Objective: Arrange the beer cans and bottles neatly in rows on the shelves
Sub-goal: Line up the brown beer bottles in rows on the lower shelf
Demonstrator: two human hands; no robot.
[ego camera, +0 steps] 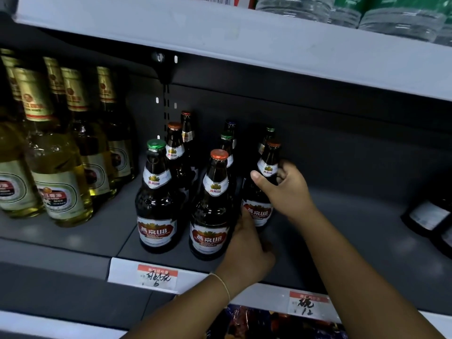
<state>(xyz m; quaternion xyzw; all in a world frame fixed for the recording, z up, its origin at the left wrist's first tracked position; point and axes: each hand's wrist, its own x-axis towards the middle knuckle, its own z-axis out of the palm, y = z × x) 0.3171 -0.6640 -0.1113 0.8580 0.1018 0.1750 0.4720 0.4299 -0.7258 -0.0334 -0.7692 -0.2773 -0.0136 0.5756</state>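
Note:
Several dark brown beer bottles with red-and-white labels stand in rows on the grey shelf (342, 216). My right hand (285, 189) grips the neck and shoulder of the rightmost front bottle (259, 211), which has an orange cap. My left hand (247, 245) holds the same bottle low down at its base, between it and the middle front bottle (211, 216). A green-capped front bottle (156, 204) stands to the left. More dark bottles stand behind these.
Pale yellow bottles (58, 172) with gold foil necks fill the left of the shelf. Dark bottles (430, 221) lie at the right edge. Price tags (156, 276) hang on the shelf front. Water bottles (367, 11) sit on the shelf above.

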